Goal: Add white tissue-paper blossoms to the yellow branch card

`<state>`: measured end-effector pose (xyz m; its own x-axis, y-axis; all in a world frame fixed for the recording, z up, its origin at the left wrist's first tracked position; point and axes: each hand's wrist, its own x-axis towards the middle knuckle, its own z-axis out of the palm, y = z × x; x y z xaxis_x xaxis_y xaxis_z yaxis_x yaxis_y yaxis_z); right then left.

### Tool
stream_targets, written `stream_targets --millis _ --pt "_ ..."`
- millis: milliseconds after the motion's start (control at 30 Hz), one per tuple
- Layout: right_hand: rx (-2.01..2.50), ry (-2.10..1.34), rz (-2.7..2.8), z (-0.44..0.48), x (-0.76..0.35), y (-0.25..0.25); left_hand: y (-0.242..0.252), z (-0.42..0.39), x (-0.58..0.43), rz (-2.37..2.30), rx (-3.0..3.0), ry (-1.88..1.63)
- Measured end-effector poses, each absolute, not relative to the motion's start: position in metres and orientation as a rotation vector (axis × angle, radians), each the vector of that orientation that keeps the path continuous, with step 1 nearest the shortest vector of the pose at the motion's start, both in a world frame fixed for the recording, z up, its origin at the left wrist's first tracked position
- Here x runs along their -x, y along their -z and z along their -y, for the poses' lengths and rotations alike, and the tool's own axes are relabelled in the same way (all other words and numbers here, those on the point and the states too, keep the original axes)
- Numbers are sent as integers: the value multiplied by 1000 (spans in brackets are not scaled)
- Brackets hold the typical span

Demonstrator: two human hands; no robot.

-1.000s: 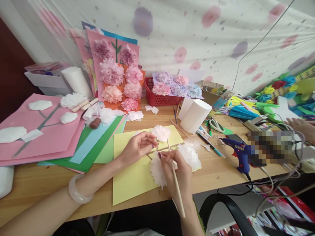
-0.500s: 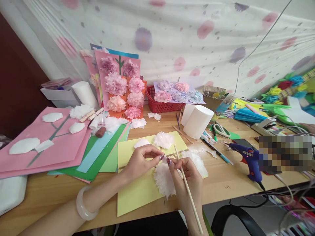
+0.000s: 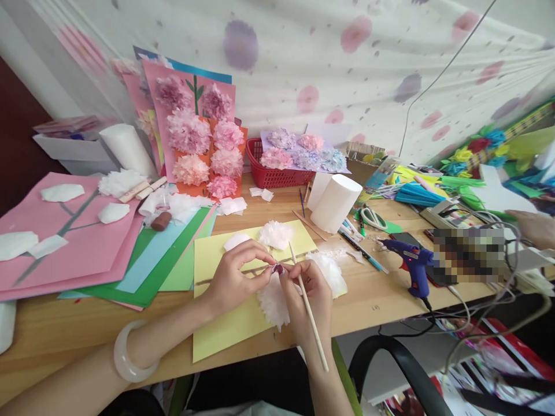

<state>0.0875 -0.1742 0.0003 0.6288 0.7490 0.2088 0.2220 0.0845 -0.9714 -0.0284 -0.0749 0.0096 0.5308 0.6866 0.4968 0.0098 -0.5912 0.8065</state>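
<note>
My left hand [image 3: 243, 267] is closed in a pinch, its thumb and fingertip meeting the fingertips of my right hand [image 3: 309, 283]. Between them is a bit of white tissue paper, now mostly hidden. A pale wooden stick [image 3: 310, 312] slants through my right hand, its upper end showing above the fingers. Just below the fingertips, a fluffy white tissue flower [image 3: 272, 301] lies partly covered by my right hand. It rests on a yellow card [image 3: 225, 329] with a brown painted branch. Other white tissue flowers sit behind [image 3: 276, 235] and to the right [image 3: 328, 273].
A blue glue gun [image 3: 411, 263] stands at right, beside tangled cables and another person's hand [image 3: 533, 228]. A white paper roll [image 3: 337, 203], scissors [image 3: 373, 218] and pens are behind. Pink card [image 3: 87, 254] and coloured sheets lie left. A red basket [image 3: 277, 176] stands at the back.
The view has shifted, so the table's things appear further left and slightly higher. My fingertips have come together over the flower. More of the other person's hand shows at the right.
</note>
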Motion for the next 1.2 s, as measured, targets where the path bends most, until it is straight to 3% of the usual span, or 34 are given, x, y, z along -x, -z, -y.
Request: stream_targets --millis 333,600,867,1200 --pt "1244 -728 636 173 -88 -12 -11 74 30 -401 -2139 -1214" --pt "1277 -630 633 171 -88 -14 -9 75 32 -400 -2167 -1137" --pt "1245 -457 700 170 -80 -6 -14 83 25 -552 -1318 -743" --pt "1418 31 939 168 -77 12 -18 88 21 -574 -831 -557"
